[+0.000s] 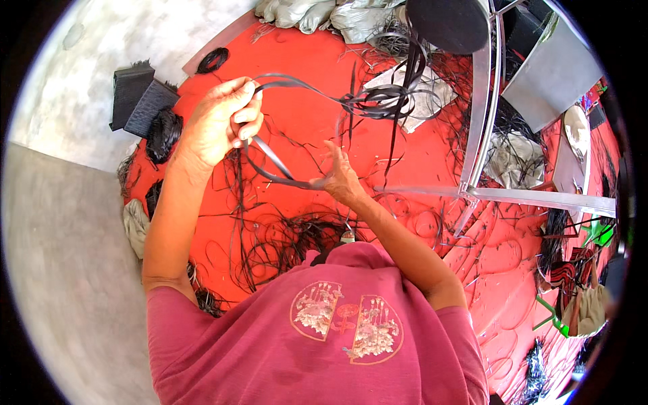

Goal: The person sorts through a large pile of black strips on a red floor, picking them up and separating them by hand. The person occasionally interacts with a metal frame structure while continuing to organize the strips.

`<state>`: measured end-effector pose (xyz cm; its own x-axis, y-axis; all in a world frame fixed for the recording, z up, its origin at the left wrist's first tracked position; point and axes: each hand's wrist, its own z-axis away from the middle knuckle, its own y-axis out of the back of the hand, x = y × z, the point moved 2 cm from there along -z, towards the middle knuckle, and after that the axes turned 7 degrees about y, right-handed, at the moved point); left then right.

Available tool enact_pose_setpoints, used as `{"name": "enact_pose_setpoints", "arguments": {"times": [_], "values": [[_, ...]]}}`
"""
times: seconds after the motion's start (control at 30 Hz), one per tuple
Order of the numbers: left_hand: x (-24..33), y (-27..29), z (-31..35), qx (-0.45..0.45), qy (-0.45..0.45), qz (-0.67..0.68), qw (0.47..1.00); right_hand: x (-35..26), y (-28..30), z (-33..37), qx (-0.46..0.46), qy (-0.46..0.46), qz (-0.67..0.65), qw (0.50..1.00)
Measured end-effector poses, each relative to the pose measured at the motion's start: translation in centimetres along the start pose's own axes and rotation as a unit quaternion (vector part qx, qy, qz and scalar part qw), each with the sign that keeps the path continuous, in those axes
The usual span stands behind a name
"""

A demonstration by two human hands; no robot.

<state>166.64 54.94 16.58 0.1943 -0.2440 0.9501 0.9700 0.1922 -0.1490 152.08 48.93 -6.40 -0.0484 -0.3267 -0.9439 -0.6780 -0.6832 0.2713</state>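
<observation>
**Black strip looped between both hands, tangle risk**

Left hand point(226, 121) up, fingers curled and pinching the black strip point(275, 160). Strip hangs above the red floor point(304, 121): upper run goes right to a looped bundle point(388, 94), lower run bows down to the right hand point(343, 177). Right hand: some fingers spread; blurred, can't tell if thumb and finger pinch the strip.

Risks, my judgement: a hard pull could cinch the bundle's crossing loops into a knot; slack could drop the lower run into the loose strips point(297, 236) and snag; a loose left pinch could let the loop slip or twist.
</observation>
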Motion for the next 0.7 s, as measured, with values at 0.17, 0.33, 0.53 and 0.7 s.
{"name": "enact_pose_setpoints", "arguments": {"times": [0.17,0.33,0.53,0.7], "values": [[-0.1,0.5,-0.7,0.01,-0.011,-0.014,1.0,-1.2,-0.7,0.0,-0.273,-0.041,-0.323,0.905],[-0.8,3.5,-2.0,0.131,-0.068,-0.158,0.976,-2.7,3.3,5.7,-0.235,-0.161,-0.537,0.794],[-5.1,3.4,-4.7,0.114,-0.009,-0.19,0.975,-6.0,10.8,11.7,-0.128,-0.155,-0.242,0.949],[-7.2,0.5,-7.1,-0.047,0.093,-0.105,0.989,-3.6,14.7,18.4,0.03,-0.197,-0.1,0.975]]}}
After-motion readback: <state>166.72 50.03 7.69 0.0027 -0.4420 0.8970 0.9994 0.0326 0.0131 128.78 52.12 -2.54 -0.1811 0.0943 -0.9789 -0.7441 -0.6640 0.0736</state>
